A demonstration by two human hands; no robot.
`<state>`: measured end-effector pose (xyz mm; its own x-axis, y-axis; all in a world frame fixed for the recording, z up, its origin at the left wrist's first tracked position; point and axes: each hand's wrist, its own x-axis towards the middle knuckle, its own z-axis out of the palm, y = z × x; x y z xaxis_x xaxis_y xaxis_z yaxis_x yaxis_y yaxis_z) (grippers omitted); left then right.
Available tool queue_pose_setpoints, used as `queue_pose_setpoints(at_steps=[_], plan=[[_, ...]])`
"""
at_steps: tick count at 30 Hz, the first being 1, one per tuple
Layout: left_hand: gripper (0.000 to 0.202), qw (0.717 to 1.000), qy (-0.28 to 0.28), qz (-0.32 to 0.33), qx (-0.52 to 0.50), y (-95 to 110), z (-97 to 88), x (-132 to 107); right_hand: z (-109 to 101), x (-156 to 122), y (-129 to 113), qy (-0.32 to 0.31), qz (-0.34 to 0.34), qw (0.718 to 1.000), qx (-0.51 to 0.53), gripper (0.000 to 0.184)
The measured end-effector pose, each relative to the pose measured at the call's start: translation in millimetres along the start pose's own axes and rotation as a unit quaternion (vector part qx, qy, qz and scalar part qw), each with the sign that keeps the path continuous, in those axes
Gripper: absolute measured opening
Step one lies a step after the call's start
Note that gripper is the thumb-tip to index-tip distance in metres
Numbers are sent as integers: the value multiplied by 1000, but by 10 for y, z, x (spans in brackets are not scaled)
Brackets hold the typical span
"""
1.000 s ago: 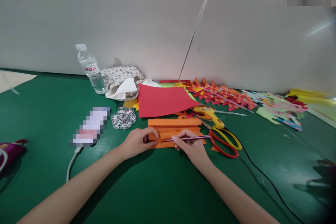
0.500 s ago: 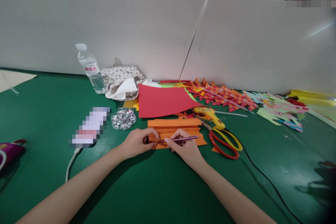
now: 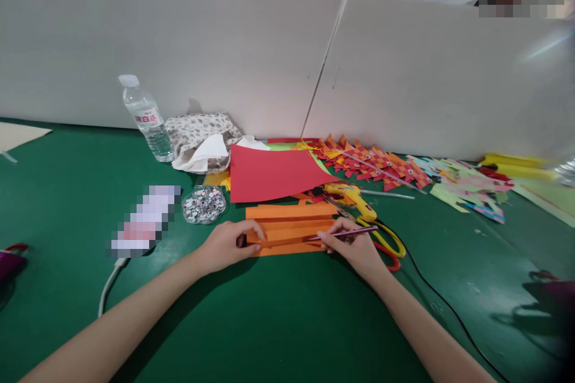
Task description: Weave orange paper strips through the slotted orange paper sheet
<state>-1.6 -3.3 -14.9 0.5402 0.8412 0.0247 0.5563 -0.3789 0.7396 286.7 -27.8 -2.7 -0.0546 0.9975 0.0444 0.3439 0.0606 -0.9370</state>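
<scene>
A creased sheet of orange paper point(image 3: 291, 229) lies on the green table, its near edge raised in a narrow fold. My left hand point(image 3: 228, 246) is closed in a pinch at the left end of that fold. My right hand point(image 3: 353, 246) grips a slim purple pen point(image 3: 365, 230), whose tip points left along the fold near the paper's right end. Whether the right fingers also pinch the paper is hard to tell. Scissors with a yellow handle point(image 3: 398, 243) and a red handle point(image 3: 392, 260) lie beside my right hand, which partly covers them.
Behind the orange paper are a red sheet point(image 3: 278, 173) and a yellow glue gun point(image 3: 357, 198) with a black cord. Woven paper fish point(image 3: 377, 161) lie farther back. A bag of googly eyes point(image 3: 205, 204), a pixelated phone point(image 3: 146, 221) and a water bottle point(image 3: 150, 122) stand left.
My right hand has slid right along the fold with the pen, away from my left hand. The left hand keeps its pinch on the paper. The view has shifted slightly.
</scene>
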Motion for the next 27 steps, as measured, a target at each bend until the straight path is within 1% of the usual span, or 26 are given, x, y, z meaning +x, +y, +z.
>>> queue_pose_setpoints(at_steps=[7,13,16,21,24,26,27], plan=[[12,1000,2,-4,3,9,5,4,-268,13,-34,10,6,999,-38,33],[12,1000,2,-8,1,-32,26,12,-467,22,3,15,51,998,-26,35],[11,1000,-1,-12,5,-7,15,7,-581,22,12,30,43,998,-30,37],[12,1000,-5,-16,1,24,4,2,-767,-2,-20,77,23,995,-64,39],[13,1000,-1,-13,2,14,7,2,-780,-28,-90,97,2,993,-67,35],[13,1000,0,-10,4,5,9,1,-693,-44,-164,124,-16,991,-38,32],[13,1000,-1,-9,3,2,9,1,-616,-51,-205,131,-20,991,-14,31]])
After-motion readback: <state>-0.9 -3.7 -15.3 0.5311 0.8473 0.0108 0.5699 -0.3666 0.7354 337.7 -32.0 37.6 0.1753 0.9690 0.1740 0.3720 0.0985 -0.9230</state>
